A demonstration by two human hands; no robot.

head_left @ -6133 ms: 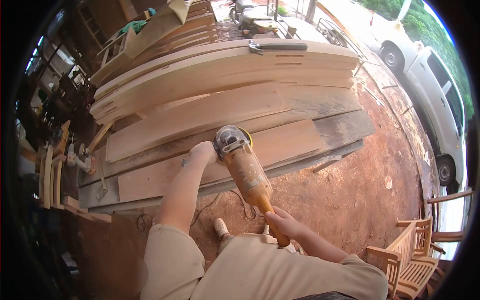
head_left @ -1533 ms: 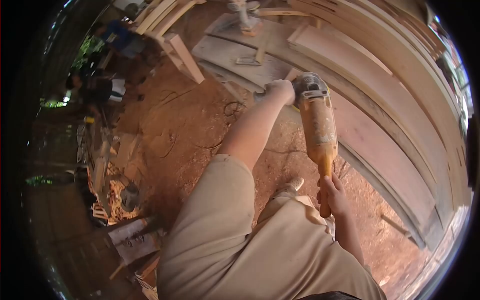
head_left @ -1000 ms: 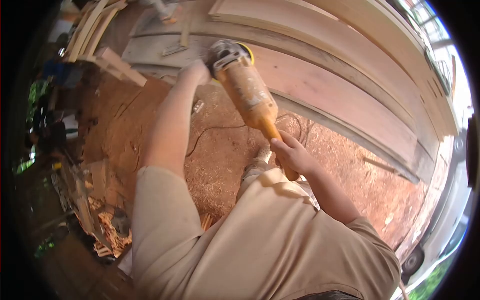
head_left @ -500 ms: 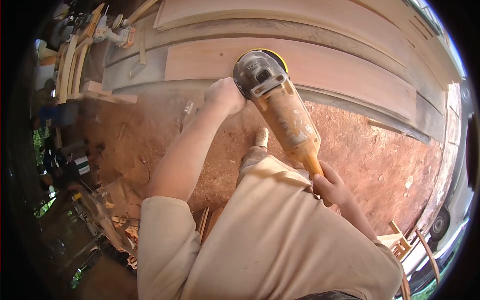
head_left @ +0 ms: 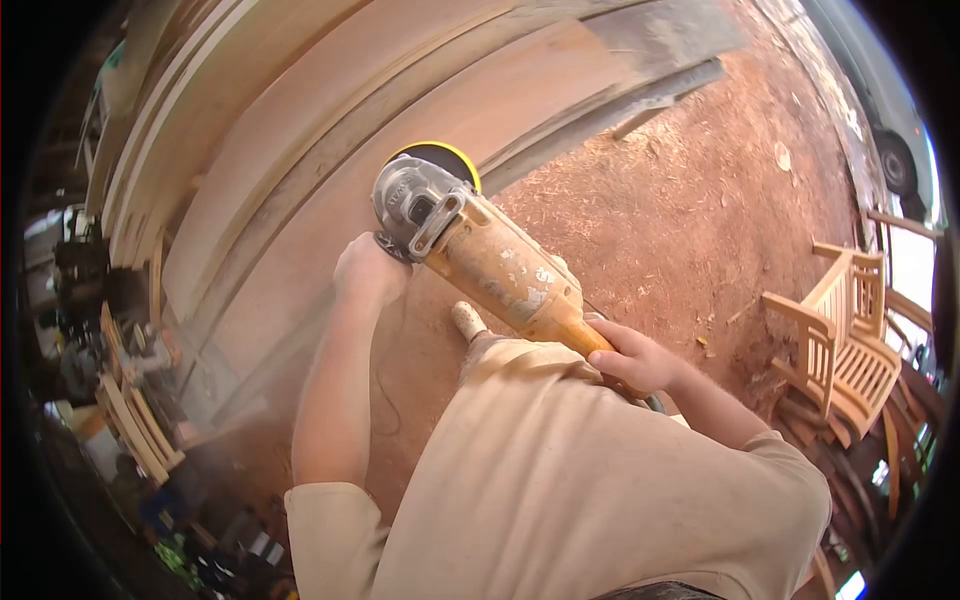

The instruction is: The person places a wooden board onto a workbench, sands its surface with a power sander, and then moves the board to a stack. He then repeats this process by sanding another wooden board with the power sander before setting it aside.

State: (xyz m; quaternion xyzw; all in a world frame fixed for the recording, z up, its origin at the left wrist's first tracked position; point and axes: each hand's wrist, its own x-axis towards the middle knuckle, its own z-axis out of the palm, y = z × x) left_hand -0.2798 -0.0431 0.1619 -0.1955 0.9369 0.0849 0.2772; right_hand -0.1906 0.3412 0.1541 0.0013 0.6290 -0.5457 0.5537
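Centrally, a little left and above the middle of the frame, a worn yellow power tool [head_left: 500,268] lies aslant, its metal head [head_left: 412,198] towards the upper left and its rear handle [head_left: 577,334] towards the lower right. It looks heavy, rigid and front-weighted, so it probably wants two hands, one by the head and one behind; dust could make the casing slippery. The right hand [head_left: 640,362] wraps the rear handle, fingers curled under, thumb along the top. The left hand [head_left: 370,270] is folded into a fist at the head's left side, apparently around a side grip it conceals. Raised lettering marks the head, but I cannot read it with certainty; no other writing is legible. A yellow-rimmed disc [head_left: 455,158] shows behind the head, over a pale board [head_left: 525,85]; contact is hidden. Beyond, reddish ground [head_left: 650,215] fills the right, with a slatted wooden chair [head_left: 865,370] at far right.
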